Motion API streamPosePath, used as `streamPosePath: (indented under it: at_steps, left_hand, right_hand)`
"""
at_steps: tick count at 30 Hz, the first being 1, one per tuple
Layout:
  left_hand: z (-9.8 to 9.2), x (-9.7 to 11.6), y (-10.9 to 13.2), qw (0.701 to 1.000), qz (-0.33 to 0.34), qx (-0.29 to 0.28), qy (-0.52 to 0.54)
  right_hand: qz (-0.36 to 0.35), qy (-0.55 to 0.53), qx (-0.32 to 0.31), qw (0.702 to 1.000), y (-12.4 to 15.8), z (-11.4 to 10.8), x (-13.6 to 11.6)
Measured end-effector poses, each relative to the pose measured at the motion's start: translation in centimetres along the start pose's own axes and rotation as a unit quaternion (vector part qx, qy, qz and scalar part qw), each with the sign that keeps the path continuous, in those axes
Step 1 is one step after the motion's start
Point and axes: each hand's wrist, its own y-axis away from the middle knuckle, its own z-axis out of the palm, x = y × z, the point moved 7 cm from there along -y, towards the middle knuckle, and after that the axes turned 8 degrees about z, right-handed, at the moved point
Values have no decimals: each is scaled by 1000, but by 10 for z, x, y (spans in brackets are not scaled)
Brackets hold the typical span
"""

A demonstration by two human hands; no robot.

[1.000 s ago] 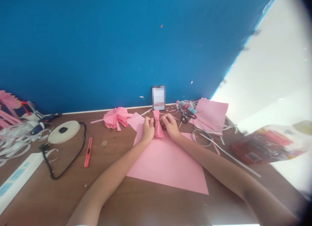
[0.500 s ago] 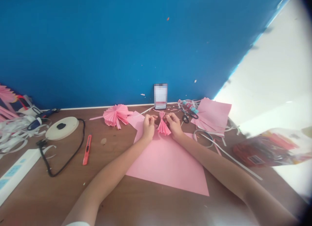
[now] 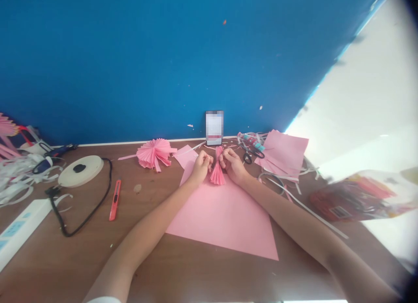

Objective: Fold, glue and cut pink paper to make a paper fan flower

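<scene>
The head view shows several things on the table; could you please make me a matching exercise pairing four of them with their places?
Things:
1. Pleated pink paper
2. Red utility knife
3. Phone
4. Large pink sheet

Places:
A. Upright by the blue wall
B. Flat on the table, beneath both forearms
C. Between the left hand and the right hand
D. Lying just right of the black cord

Right pairs: 1-C, 2-D, 3-A, 4-B.
</scene>
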Motion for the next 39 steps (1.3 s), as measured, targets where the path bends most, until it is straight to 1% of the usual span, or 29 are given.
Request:
streamPosePath:
  at_steps: [2,4,8,10,12,14,17,20,23,27,32,34,39]
  left_hand:
    - [2,3,-1,999,-6,-53,-7]
    - [2,6,-1,996,-16,-84,-10]
    - [9,11,2,985,-52,-161,45]
    - [13,12,4,979,-68,-183,61]
    - [13,10,3,980,-73,-179,52]
    - [11,8,1,985,-69,-159,25]
    - [8,5,0,987,-60,-143,-35]
    - [7,7,0,986,-34,-134,-90]
    - [6,9,1,984,-18,-126,-124]
    - [5,7,2,983,-30,-122,-133]
    - [8,5,3,981,-35,-127,-139]
    - [8,4,2,982,-37,-123,-140]
    - [8,4,3,984,-48,-123,-117]
  right_hand:
    - [-5,1,-1,1000,-1,1,-1]
    - [-6,12,1,1000,-1,2,-1]
    - [3,65,-6,998,-1,6,1]
    - [6,90,-17,996,1,9,3]
    - [5,109,-24,994,2,12,3]
    - [2,131,-21,991,3,14,4]
    - [1,186,-3,982,3,14,8]
    - [-13,234,21,972,2,10,9]
    - [-29,271,39,961,-1,6,9]
    - [-51,318,61,945,0,4,6]
    - [-102,389,88,911,8,5,-3]
    - [-104,394,92,909,9,4,-4]
    - [-98,373,94,918,8,2,-4]
